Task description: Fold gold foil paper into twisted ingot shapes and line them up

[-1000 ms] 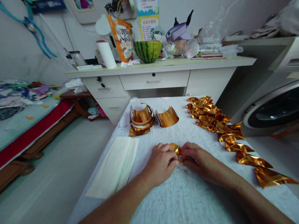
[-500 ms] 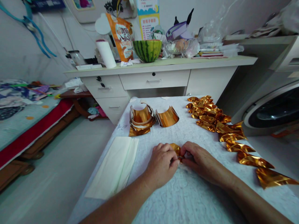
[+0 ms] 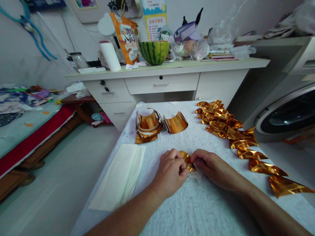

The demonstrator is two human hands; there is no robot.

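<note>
Low over the cloth-covered table, a small piece of gold foil paper [image 3: 186, 158] is pinched between my two hands. My left hand [image 3: 172, 170] has its fingers curled closed on the foil's left side and hides part of it. With thumb and fingertips, my right hand [image 3: 211, 167] grips the right edge. Beyond them lie a stack of curled gold foil sheets [image 3: 149, 123] and a smaller curled stack [image 3: 176, 123]. Several folded gold foil pieces [image 3: 218, 123] run in a row down the table's right side.
A flat pale paper sheet [image 3: 119, 178] lies left of my hands on the white table cloth [image 3: 197, 213]. Behind stands a white desk [image 3: 162, 83] bearing half a watermelon [image 3: 154, 52] and an orange snack bag [image 3: 126, 39]. A washing machine [image 3: 290, 108] is at the right, a bed [image 3: 34, 131] at left.
The fingers have shifted slightly on the foil, my right thumb drawing back, so more of the gold piece shows between my hands. The view has moved a little.
</note>
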